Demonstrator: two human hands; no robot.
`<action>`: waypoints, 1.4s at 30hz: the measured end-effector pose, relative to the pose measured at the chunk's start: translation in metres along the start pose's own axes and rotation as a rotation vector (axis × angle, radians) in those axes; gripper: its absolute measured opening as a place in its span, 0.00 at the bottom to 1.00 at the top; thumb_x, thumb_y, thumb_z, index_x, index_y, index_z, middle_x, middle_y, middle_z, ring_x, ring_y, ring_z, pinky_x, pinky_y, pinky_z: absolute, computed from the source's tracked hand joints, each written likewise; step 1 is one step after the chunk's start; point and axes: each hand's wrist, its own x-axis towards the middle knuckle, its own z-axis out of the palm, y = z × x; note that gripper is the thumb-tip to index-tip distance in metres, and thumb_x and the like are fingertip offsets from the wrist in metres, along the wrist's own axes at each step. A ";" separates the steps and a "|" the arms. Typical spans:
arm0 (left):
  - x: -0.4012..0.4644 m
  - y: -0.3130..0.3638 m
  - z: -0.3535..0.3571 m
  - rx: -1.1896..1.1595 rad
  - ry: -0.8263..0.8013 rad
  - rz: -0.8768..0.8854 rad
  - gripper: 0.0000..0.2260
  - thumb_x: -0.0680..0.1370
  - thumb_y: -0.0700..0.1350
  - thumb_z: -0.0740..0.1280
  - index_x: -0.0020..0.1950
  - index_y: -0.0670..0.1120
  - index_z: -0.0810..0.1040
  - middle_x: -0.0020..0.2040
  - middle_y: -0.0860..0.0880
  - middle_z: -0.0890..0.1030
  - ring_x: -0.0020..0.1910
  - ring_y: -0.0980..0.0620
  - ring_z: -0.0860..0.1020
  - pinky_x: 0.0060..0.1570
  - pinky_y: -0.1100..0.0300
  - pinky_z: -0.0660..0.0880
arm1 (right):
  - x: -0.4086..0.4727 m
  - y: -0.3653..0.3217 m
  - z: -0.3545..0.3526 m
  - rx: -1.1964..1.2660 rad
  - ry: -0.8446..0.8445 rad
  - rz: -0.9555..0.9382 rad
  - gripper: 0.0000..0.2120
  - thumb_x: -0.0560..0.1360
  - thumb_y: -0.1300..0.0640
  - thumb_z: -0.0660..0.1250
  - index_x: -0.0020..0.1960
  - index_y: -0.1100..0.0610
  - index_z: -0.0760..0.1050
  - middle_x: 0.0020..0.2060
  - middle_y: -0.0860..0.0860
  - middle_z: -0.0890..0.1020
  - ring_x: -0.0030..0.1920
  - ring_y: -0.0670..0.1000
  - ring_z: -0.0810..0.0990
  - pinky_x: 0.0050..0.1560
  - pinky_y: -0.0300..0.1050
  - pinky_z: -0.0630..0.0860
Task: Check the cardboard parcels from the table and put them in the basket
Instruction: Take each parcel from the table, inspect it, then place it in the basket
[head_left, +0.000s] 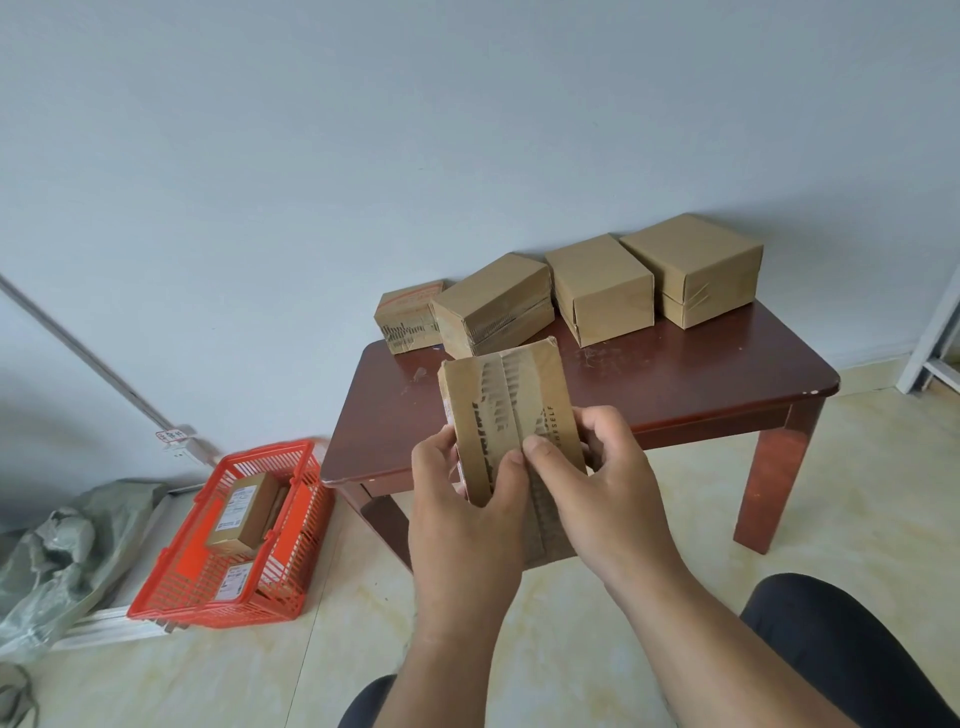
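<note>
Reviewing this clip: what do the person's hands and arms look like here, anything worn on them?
Both the left hand and the right hand are bare: no gloves, rings, watch or wristband show. The forearms are uncovered all the way to the bottom edge of the picture, so no sleeves are in view. Dark trousers cover the knees at the bottom.

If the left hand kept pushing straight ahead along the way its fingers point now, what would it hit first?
Probably the parcel that the left hand itself grips, since its fingers curl round it. Beyond that lies the table edge, though depth is hard to judge from the head view.
</note>
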 end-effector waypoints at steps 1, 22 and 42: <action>-0.001 -0.001 0.000 0.011 -0.010 0.002 0.18 0.79 0.50 0.74 0.66 0.56 0.73 0.57 0.67 0.79 0.48 0.82 0.73 0.40 0.80 0.70 | 0.001 -0.001 -0.001 -0.001 0.006 0.001 0.09 0.78 0.52 0.75 0.55 0.45 0.77 0.47 0.33 0.85 0.48 0.36 0.83 0.39 0.29 0.77; 0.006 0.006 -0.003 0.122 0.062 0.049 0.20 0.76 0.58 0.72 0.67 0.64 0.74 0.56 0.65 0.83 0.59 0.63 0.80 0.57 0.54 0.79 | -0.005 -0.006 0.001 -0.064 0.048 -0.041 0.06 0.78 0.44 0.73 0.53 0.42 0.81 0.49 0.40 0.85 0.51 0.39 0.83 0.44 0.37 0.79; 0.006 0.010 -0.007 0.137 0.079 0.125 0.32 0.73 0.73 0.61 0.68 0.55 0.77 0.60 0.57 0.82 0.63 0.56 0.78 0.63 0.47 0.77 | -0.016 -0.014 0.004 -0.043 0.011 -0.126 0.20 0.75 0.38 0.72 0.65 0.42 0.78 0.53 0.35 0.85 0.55 0.36 0.83 0.48 0.34 0.81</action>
